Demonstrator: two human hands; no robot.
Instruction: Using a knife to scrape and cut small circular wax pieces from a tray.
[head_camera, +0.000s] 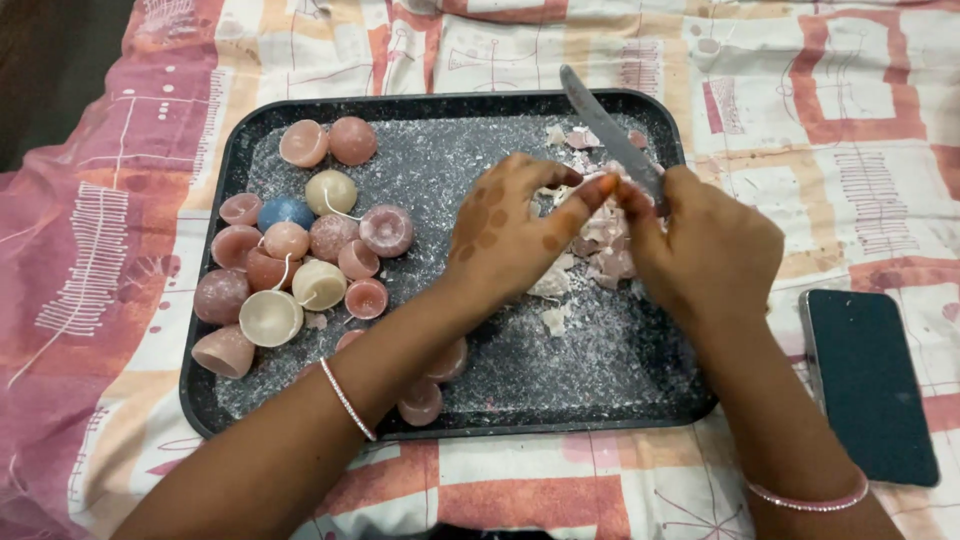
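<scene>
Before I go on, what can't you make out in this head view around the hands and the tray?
- Head view: what the left hand grips, hidden by its fingers.
- Knife handle, hidden inside the right hand.
- Candle pieces under the left forearm on the tray, partly covered.
- Phone screen: dark, nothing readable.

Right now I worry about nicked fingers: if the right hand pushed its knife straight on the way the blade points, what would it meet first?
The right hand aims the knife up and away; first probably the tray rim, though blade height is unclear.
</scene>
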